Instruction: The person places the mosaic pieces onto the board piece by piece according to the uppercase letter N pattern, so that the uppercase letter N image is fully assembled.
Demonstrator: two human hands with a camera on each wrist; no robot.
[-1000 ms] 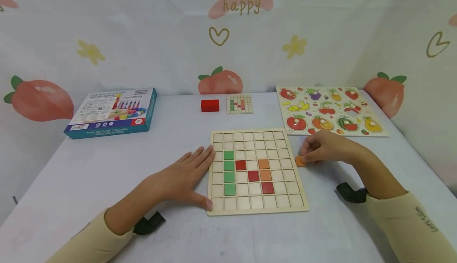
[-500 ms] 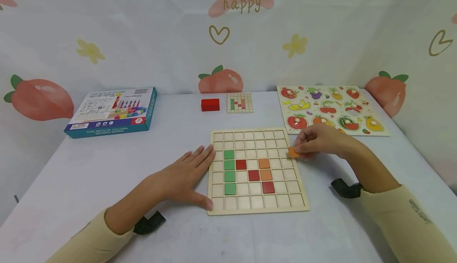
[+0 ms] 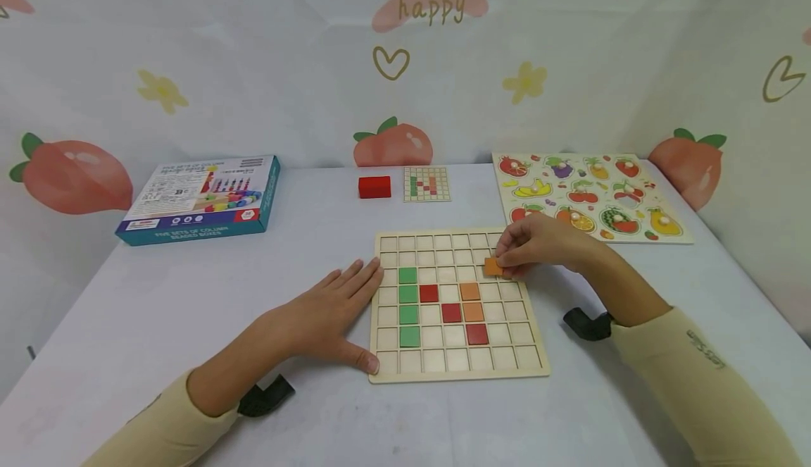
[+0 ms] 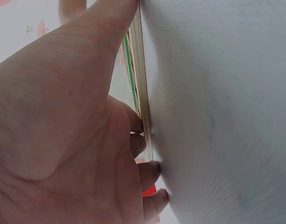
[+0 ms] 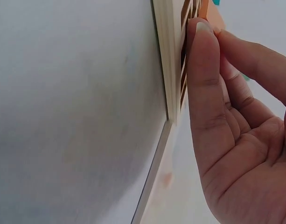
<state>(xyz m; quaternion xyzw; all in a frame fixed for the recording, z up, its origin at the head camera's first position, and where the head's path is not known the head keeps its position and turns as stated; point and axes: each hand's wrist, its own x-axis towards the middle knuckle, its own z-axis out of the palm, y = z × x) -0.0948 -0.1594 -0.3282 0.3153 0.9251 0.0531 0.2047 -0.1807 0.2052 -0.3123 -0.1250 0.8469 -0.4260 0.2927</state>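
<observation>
A wooden grid board [image 3: 433, 362] lies on the white table with a column of green tiles [image 3: 408, 314], a diagonal of red tiles [image 3: 451, 313] and two orange tiles [image 3: 472, 311] set in its cells. My left hand [image 3: 323, 312] lies with straight, spread fingers, its fingertips and thumb touching the board's left edge. Between thumb and index finger, my right hand [image 3: 538, 247] pinches an orange square tile [image 3: 493, 267] over the board's upper right cells. In the right wrist view that tile [image 5: 214, 17] shows just past the thumb tip.
A small patterned grid card [image 3: 427, 184] and a red block [image 3: 374, 187] lie behind the board. At the back left is a boxed bead set [image 3: 199, 199]. A fruit knob puzzle [image 3: 595, 203] lies at the back right, partly behind my right hand.
My right hand has lifted the orange tile from beside the board's right edge and carried it leftward over the grid. My left hand has stayed at the board's left edge.
</observation>
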